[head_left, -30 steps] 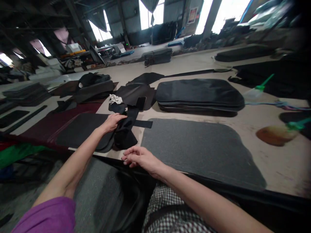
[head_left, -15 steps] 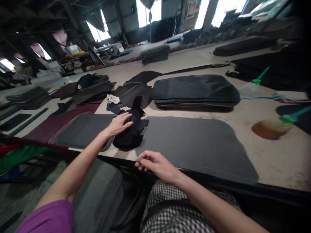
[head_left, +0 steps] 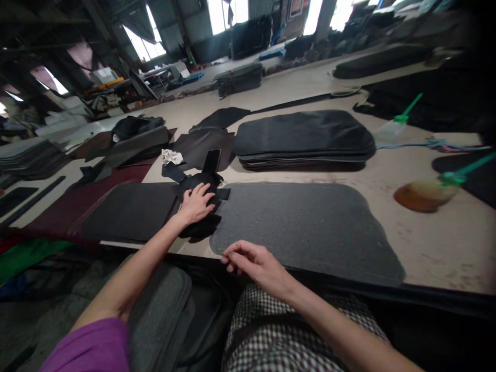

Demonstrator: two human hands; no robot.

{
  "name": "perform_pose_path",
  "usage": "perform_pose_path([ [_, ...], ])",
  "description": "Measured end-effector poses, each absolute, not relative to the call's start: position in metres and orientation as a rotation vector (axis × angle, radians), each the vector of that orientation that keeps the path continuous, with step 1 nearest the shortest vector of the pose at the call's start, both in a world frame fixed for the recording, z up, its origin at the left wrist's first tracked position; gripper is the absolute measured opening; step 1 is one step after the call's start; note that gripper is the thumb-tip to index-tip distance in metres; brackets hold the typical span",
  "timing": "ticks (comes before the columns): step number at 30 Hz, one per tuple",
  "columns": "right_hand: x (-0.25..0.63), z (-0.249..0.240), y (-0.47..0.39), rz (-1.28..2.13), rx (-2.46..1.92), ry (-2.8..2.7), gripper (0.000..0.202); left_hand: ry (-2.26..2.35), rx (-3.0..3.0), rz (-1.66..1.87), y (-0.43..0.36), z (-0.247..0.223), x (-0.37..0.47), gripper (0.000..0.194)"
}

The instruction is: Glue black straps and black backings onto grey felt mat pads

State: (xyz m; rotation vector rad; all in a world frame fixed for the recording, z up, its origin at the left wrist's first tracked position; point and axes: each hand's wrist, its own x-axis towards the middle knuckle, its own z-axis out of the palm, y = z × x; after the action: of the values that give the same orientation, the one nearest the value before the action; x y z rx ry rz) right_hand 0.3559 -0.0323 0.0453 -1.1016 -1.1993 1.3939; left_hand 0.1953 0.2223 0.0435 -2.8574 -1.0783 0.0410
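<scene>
Here, head view: a single camera is looking down over a long worktable (head_left: 406, 248) at both bare hands.
Left hand: the left hand (head_left: 197, 204) is lying palm down with fingers spread and flat, pressing on a bundle of black fabric pieces (head_left: 201, 206); it is not gripping them.
Black fabric pieces: the bundle is sitting under and just beyond the left fingers, between two grey panels, with a strip reaching away toward a dark phone-like slab (head_left: 212, 160) past the fingertips.
Right hand: the right hand (head_left: 256, 263) is hovering at the near table edge, fingers loosely curled and holding nothing; the fingertips are touching or almost touching the edge of the large grey felt panel (head_left: 306, 227), and which of the two I cannot tell.
Grey felt panel: it is spreading out beyond and to the right of the right fingers.
Second grey panel: a darker grey panel (head_left: 132, 212) is lying to the left of the left fingers.
Farther off: a stack of black padded panels (head_left: 304, 139) is resting well beyond both hands, and a crumpled white scrap (head_left: 171, 156) is lying beyond the left fingertips.
</scene>
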Motion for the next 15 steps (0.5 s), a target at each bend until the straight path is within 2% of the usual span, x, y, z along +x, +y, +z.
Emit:
perform_pose_path([
  [4,0.383,0.043,-0.040,0.897,-1.338,-1.437,0.025,-1.034,-2.844,0.081,0.225,0.040,0.186,0.045],
  [10,0.421,0.040,-0.062,0.700,-1.436,-1.596,0.025,-1.005,-2.797,0.129,0.232,0.047,0.183,0.041],
  [15,0.461,0.032,-0.093,0.402,-1.596,-1.631,0.027,-1.116,-2.762,0.221,0.250,0.053,0.160,0.043],
])
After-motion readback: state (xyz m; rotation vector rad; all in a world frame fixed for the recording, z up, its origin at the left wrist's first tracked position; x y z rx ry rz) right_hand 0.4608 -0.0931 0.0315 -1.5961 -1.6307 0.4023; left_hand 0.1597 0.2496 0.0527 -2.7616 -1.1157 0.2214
